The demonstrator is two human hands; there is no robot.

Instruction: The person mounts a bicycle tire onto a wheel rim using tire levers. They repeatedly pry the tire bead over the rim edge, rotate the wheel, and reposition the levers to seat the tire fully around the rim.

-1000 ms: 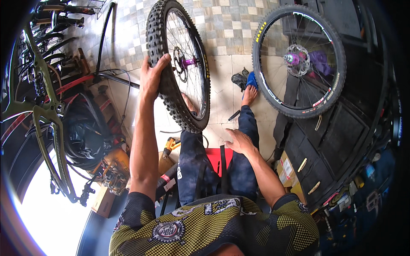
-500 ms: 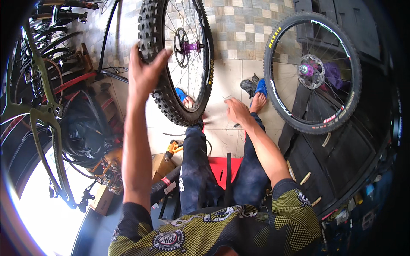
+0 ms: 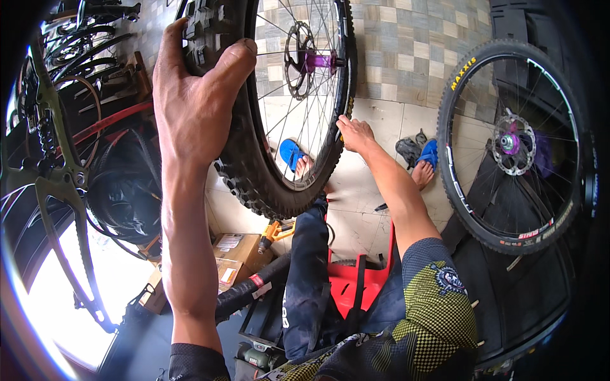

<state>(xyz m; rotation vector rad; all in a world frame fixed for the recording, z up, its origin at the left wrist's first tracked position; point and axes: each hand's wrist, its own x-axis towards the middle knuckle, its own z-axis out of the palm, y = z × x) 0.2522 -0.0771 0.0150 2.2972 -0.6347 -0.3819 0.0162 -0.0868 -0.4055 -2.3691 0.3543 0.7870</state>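
Note:
A bicycle wheel with a knobby black tyre, a purple hub and a disc rotor stands upright before me. My left hand grips its tyre at the upper left, thumb on the near side and fingers over the tread. My right hand is at the tyre's right edge, lower down, with curled fingers against the sidewall. The fingertips there are partly hidden. Through the spokes I see my foot in a blue sandal.
A second bicycle wheel leans at the right over black material. At the left is a green bike frame. Near my legs are a yellow drill, a cardboard box and a red seat. A dark crumpled item lies by my right foot.
My right hand has moved from open space onto the tyre's right edge. My left hand still holds the tyre. The whole view has shifted, and my left hand appears larger and closer.

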